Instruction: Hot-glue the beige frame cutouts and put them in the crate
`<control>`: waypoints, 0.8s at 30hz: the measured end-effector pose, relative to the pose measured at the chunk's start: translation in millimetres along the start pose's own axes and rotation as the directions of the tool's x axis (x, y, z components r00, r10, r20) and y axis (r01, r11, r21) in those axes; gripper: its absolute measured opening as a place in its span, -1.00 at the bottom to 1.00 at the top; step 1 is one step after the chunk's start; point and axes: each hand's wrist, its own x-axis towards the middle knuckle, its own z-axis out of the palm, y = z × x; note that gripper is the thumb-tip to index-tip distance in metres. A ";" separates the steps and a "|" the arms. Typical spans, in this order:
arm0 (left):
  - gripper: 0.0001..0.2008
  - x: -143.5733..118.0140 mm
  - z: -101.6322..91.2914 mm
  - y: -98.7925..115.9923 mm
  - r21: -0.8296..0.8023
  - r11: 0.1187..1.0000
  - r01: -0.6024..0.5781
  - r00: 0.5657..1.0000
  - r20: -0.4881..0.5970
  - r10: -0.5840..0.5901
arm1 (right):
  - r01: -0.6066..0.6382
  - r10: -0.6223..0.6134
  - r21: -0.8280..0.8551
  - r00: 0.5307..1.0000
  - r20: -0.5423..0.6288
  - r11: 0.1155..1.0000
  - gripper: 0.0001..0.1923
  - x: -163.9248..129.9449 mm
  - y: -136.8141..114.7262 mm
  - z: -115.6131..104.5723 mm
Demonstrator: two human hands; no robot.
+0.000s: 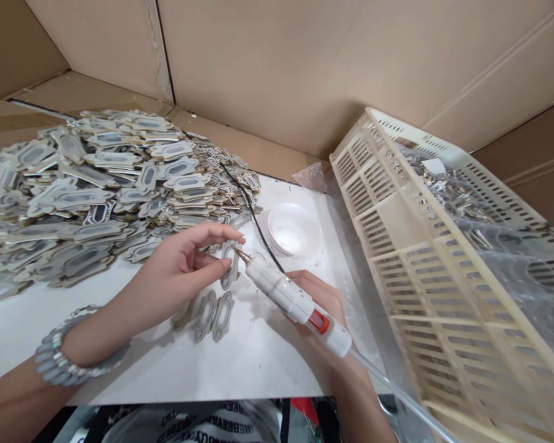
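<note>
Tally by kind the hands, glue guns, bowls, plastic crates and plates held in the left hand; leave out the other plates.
Hands: 2 (left hand, right hand)
Glue gun: 1
White bowl: 1
Slatted plastic crate: 1
Held plate: 1
Total: 6

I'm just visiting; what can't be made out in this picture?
All in the head view:
- Right hand: fingers partly hidden by the glue gun.
- Held grey frame: partly covered by the left hand.
- Pile of frames: cut off by the left edge.
- Crate: cut off by the right and bottom edges.
- Small parts inside it: too blurred to identify.
</note>
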 end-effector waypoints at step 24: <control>-0.67 -3.4 1.1 -3.8 0.137 0.990 -0.026 0.996 -0.077 0.037 | 0.068 -0.064 -0.174 0.998 0.027 0.982 -0.86 1.2 1.7 -5.6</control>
